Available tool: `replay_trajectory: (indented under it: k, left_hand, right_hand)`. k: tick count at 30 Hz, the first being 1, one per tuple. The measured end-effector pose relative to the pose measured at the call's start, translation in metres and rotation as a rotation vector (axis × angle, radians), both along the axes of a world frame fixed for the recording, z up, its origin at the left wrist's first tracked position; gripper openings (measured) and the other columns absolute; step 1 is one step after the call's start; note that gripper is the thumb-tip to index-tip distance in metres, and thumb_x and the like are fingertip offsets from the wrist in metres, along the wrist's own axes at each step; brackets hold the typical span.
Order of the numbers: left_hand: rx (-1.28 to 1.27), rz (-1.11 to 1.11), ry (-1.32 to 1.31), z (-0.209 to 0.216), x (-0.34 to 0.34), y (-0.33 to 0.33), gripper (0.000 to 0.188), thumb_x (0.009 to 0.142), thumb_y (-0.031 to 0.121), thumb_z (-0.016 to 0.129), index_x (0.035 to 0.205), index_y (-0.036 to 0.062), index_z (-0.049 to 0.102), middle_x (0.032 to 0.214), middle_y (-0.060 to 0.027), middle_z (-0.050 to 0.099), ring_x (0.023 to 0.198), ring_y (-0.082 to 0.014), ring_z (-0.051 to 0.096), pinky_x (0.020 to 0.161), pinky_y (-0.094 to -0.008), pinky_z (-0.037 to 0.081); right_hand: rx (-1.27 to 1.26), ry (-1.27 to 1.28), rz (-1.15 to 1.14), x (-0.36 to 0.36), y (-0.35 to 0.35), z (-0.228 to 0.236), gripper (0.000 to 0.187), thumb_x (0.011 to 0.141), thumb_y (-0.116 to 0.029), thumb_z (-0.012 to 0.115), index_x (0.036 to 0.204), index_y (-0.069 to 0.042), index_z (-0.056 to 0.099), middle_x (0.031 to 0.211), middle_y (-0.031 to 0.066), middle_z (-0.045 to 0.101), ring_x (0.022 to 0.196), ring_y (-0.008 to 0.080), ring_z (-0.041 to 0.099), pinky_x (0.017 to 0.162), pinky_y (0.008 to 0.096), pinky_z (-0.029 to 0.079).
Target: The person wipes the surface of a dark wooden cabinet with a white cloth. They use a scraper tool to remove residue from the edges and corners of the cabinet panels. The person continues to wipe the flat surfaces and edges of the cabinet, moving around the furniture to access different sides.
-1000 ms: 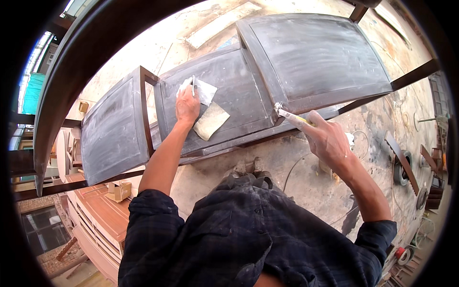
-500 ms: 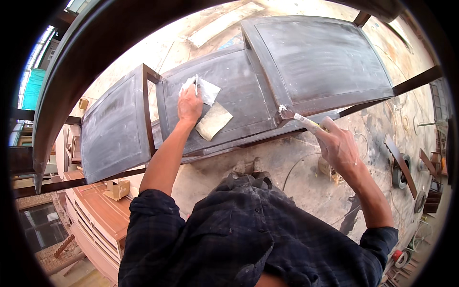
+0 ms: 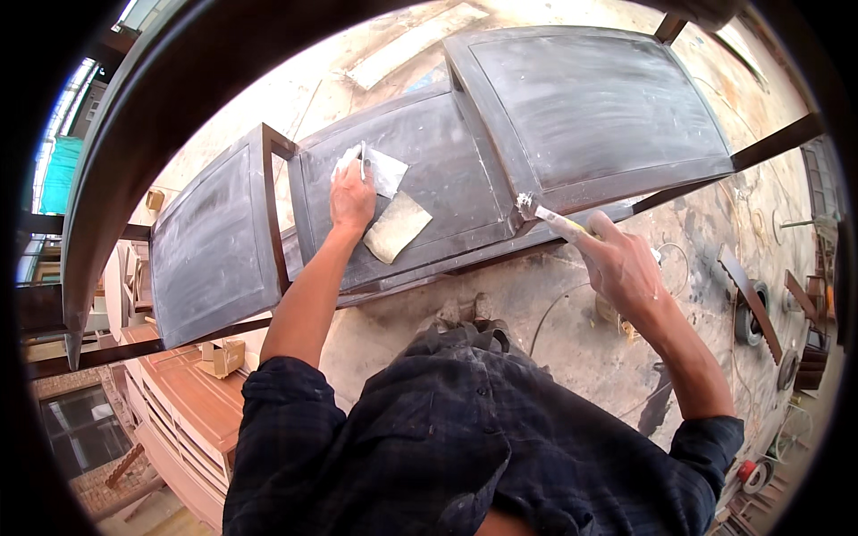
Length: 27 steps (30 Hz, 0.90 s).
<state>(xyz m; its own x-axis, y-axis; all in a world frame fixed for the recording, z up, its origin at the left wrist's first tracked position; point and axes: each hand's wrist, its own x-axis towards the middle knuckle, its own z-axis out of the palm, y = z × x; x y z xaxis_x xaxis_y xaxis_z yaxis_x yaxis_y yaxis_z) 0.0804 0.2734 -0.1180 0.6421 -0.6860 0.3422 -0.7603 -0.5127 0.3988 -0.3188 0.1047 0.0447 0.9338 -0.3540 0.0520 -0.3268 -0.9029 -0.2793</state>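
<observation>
one thin, light-coloured tool [image 3: 561, 225] sits in the right hand [image 3: 621, 263], whose fingers are closed round it with barely a gap. compared with half a second ago, this hand is slightly nearer the corner of the dark frame [image 3: 493, 125], having drawn back and then come in again. the tool's tip is at the white smear [image 3: 525, 200], up and to the left of the hand; whether it touches the corner is too small to tell. the smear shows in both earlier views too, so this looks like one of several short strokes over the same spot, and the working of that corner seems unfinished.

left of that hand, on the middle panel [image 3: 429, 134], the left hand [image 3: 352, 198] has hardly moved: its fingers are curled in on a white sheet [image 3: 387, 171], and what else they may pinch cannot be made out. just beside it, below right, lies a tan sheet [image 3: 399, 227], not held.

farther out, the right panel [image 3: 608, 98] lies above the right hand, the left panel [image 3: 214, 241] is left of the left hand, and a small cardboard box [image 3: 222, 357] sits well apart, below left of it.
</observation>
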Motion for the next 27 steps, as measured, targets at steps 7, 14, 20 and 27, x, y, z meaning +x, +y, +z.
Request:
replay_trajectory:
  k: [7, 14, 20, 27]
  left_hand:
    - [0.006, 0.014, 0.006, 0.0, 0.0, 0.0, 0.03, 0.103, 0.027, 0.05, 0.112, 0.0009, 0.06, 0.117, -0.0261, 0.065, 0.114, -0.0487, 0.056, 0.106, -0.052, 0.041]
    - [0.01, 0.012, 0.042, 0.001, -0.001, -0.003, 0.03, 0.103, 0.027, 0.049, 0.111, 0.0003, 0.06, 0.117, -0.0284, 0.064, 0.115, -0.0486, 0.056, 0.109, -0.0513, 0.039]
    - [-0.044, 0.001, 0.024, 0.0, -0.004, -0.002, 0.03, 0.103, 0.028, 0.049, 0.111, 0.0008, 0.061, 0.118, -0.0272, 0.065, 0.116, -0.047, 0.056, 0.107, -0.051, 0.04]
    - [-0.069, -0.012, -0.017, -0.009, 0.005, -0.004, 0.033, 0.1, 0.025, 0.052, 0.119, 0.0002, 0.062, 0.118, -0.0265, 0.064, 0.114, -0.0449, 0.057, 0.101, -0.0509, 0.044]
  right_hand:
    - [-0.001, -0.093, 0.003, 0.019, 0.002, 0.0, 0.059, 0.085, -0.002, 0.06, 0.139, -0.025, 0.058, 0.086, 0.0101, 0.05, 0.062, 0.0315, 0.059, 0.055, 0.0447, 0.048]
    - [-0.012, -0.049, -0.024, 0.003, 0.003, -0.003, 0.059, 0.085, -0.002, 0.06, 0.139, -0.027, 0.059, 0.087, 0.0103, 0.051, 0.063, 0.0316, 0.059, 0.055, 0.045, 0.048]
    - [0.001, -0.007, -0.007, -0.001, 0.005, 0.004, 0.061, 0.085, 0.001, 0.059, 0.142, -0.023, 0.056, 0.087, 0.0104, 0.051, 0.063, 0.0316, 0.059, 0.053, 0.045, 0.047]
    - [0.192, -0.179, -0.003, 0.021, 0.048, -0.02, 0.061, 0.088, 0.002, 0.054, 0.146, -0.019, 0.052, 0.092, 0.0105, 0.057, 0.067, 0.0303, 0.063, 0.054, 0.0441, 0.052]
